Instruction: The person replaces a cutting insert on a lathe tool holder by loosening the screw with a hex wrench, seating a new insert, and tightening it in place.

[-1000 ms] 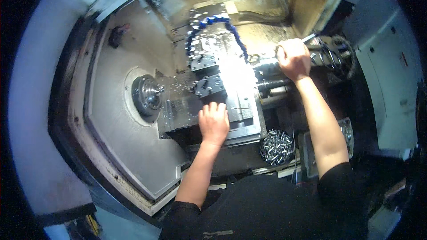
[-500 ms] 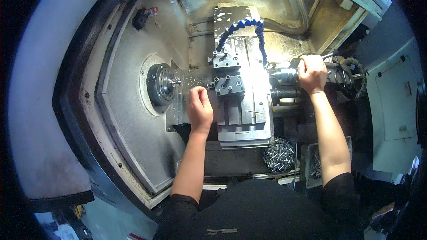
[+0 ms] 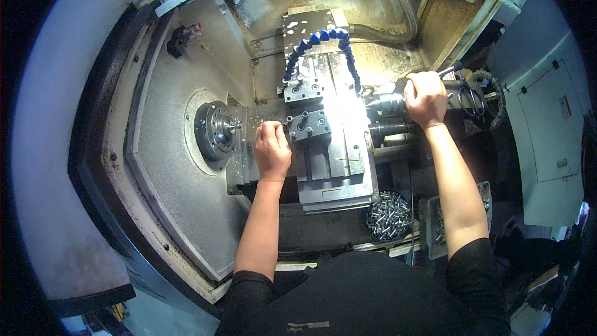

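Note:
My left hand is raised with its fingers curled together, between the round chuck and the front tool block. Its fingertips are close to the small tool at that block's left end; whether they pinch anything is hidden. A small bright metal piece projects from the middle of the chuck, apart from my hand. On the right, my right hand is closed over the top of the tailstock, and what lies under the fingers cannot be seen. A dark lever sticks out just beyond it.
A blue jointed coolant hose arches above the rear tool block. Small metal pins fill a round container at the front, beside a grey bin. A hex key lies on the slide.
The whole view has shifted slightly. My left hand has come a little nearer the front tool block, its fingers turned more toward it. My right hand stays closed at the tailstock.

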### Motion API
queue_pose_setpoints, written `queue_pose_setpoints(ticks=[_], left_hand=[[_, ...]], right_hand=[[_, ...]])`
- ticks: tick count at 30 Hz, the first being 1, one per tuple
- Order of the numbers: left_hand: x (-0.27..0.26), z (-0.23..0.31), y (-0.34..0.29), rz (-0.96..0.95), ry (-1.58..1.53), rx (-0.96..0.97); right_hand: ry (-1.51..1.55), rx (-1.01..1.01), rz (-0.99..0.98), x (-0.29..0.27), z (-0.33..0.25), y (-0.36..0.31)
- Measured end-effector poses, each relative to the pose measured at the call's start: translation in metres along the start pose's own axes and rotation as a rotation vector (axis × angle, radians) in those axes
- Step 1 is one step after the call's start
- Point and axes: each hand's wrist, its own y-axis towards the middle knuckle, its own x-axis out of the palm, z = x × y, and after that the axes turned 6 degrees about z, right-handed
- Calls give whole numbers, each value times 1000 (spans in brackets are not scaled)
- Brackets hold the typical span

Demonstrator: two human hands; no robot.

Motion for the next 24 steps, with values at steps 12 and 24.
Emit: queue_pose_setpoints(ticks=[12,24], left_hand=[[-10,28,13,-73,55,-159],[-4,34,18,-185,89,-325]], right_hand=[[-16,18,-27,-2,-1,-1],[-16,48,-29,-1,6,-8]])
